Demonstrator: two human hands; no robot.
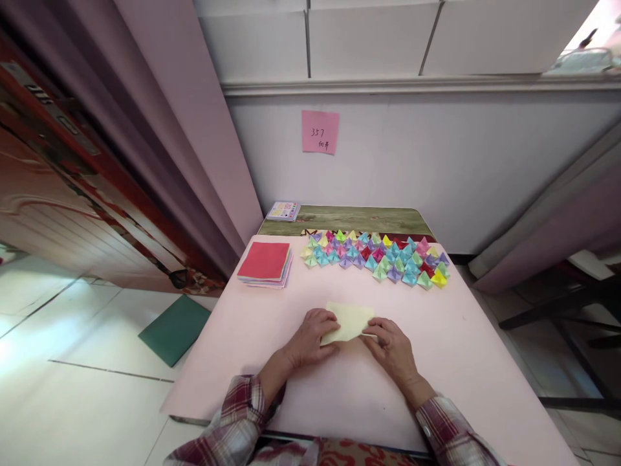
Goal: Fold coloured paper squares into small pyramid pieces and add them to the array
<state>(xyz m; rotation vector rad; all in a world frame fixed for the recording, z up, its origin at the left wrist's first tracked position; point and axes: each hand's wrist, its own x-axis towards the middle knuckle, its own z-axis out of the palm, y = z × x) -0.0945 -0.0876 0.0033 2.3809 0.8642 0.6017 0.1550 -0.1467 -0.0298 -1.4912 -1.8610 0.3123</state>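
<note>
Two hands are at work on one sheet of pale yellow paper [353, 318], which lies over the near middle of the pink table cover [272, 314]. The left hand [314, 336] grips its left end between thumb and fingers; the right hand [389, 344] pinches its right end. Beyond them, to the far right, sits one crowded cluster of small folded paper pieces [378, 255], several dozen in blue, green, purple, pink, red and yellow; they overlap too closely for an exact count. To the far left is one stack of square coloured sheets [264, 261], red on top, its number of sheets not countable. The stack and the cluster take up the far part of the cover. One small pack [284, 211] rests at the table's far left corner, its print too small to read. One pink note [320, 132] marked "357" is on the wall; one dark green square [177, 330] lies on the floor at left, its right corner reaching the cover's edge. The fingers hide both ends of the sheet, and dark furniture [572, 356] at right is cut off.
</note>
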